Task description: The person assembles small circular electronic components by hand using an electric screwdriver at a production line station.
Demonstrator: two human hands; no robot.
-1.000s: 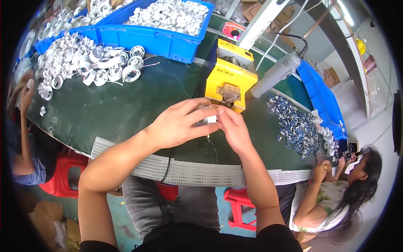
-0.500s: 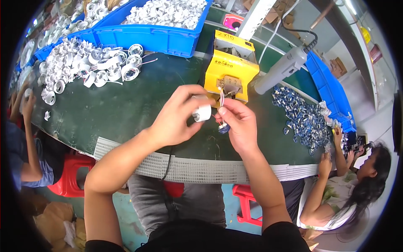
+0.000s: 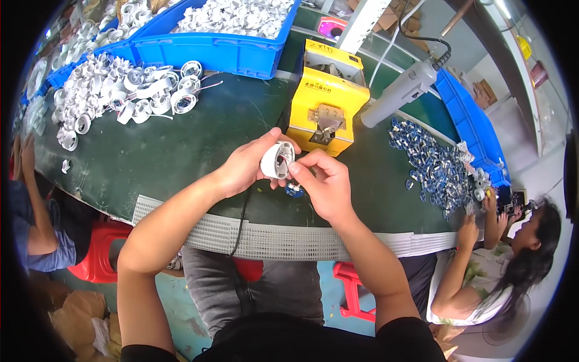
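My left hand [image 3: 241, 168] is closed around a round white plastic housing [image 3: 269, 164], its hollow side tilted toward my right hand. Thumb and fingers of my right hand [image 3: 329, 186] pinch thin wires [image 3: 285, 160] at the mouth of the housing. Just below those fingers hangs a small blue circuit board [image 3: 294, 190], partly hidden by them. Behind my hands stands a yellow bench machine [image 3: 329, 96] with a metal head on its front.
White housings [image 3: 151, 90] lie piled at left, before a blue bin [image 3: 208, 55] of small white parts. At right are a grey cylindrical tool [image 3: 398, 96] and a heap of blue boards [image 3: 431, 169]. A perforated strip [image 3: 289, 241] edges the table. Other people sit on both sides.
Both hands have come away from the yellow machine, toward me. The housing has turned to show its hollow side, and my right hand has brought the wires to it.
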